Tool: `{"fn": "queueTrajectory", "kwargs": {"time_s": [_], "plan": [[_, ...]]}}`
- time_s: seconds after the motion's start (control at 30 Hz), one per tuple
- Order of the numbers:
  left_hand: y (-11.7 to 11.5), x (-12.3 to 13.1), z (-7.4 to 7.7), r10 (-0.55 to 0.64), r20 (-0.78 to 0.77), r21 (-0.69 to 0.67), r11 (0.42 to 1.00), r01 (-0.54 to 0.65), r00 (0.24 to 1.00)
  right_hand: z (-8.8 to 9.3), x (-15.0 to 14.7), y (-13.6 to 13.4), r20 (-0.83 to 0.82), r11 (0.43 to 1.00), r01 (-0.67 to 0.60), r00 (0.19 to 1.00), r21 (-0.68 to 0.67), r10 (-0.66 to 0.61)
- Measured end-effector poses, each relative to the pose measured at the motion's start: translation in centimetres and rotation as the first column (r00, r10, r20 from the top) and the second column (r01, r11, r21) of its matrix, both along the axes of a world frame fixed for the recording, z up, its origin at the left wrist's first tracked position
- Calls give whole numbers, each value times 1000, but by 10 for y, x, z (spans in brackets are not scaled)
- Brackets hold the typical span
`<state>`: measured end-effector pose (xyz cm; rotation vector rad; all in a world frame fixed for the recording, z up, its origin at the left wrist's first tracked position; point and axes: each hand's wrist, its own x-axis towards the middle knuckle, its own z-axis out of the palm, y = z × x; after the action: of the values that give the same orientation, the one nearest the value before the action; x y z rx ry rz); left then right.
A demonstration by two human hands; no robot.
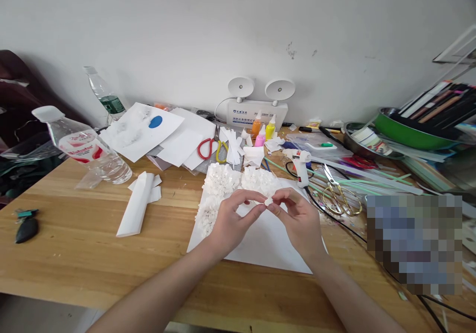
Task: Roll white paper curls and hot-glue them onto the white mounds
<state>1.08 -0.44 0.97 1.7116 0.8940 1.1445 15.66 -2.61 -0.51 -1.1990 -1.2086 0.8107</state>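
Observation:
Between the fingertips of both hands is a small white piece of paper (268, 201). My left hand (234, 219) pinches it from the left, thumb and forefinger together. My right hand (299, 219) pinches its other side. Both hands hover over a white paper sheet (267, 246) lying on the wooden table. Ruffled white paper clusters (222, 179) cover the sheet's back and left parts; my hands hide some of them. Behind the sheet lie white paper strips (233, 147) and a small stack of white paper pieces (254, 156).
A white glue gun (300, 166) and gold-handled scissors (340, 196) lie to the right, with a black cord. Red-and-yellow-handled scissors (213, 149) are behind. Folded white paper (137, 206) and a water bottle (87, 147) are left. A green bowl (412, 129) holds pens at right.

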Motion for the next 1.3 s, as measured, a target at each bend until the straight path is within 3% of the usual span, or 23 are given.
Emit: {"fn": "queueTrajectory", "kwargs": {"time_s": [0.6, 1.1, 1.2, 1.3], "plan": [[1, 1, 3, 15, 59, 17, 1000, -16, 998, 4, -1, -2, 84, 996, -73, 994, 48, 69], [1, -1, 3, 27, -32, 94, 995, -24, 999, 6, 0, -3, 100, 990, -134, 987, 49, 129], [1, -2, 4, 29, -41, 32, 999, -28, 999, 8, -1, -3, 74, 988, -146, 987, 44, 142], [0, -2, 6, 24, -39, 11, 1000, -23, 999, 8, -1, -1, -58, 983, -180, 982, -33, 177]]}}
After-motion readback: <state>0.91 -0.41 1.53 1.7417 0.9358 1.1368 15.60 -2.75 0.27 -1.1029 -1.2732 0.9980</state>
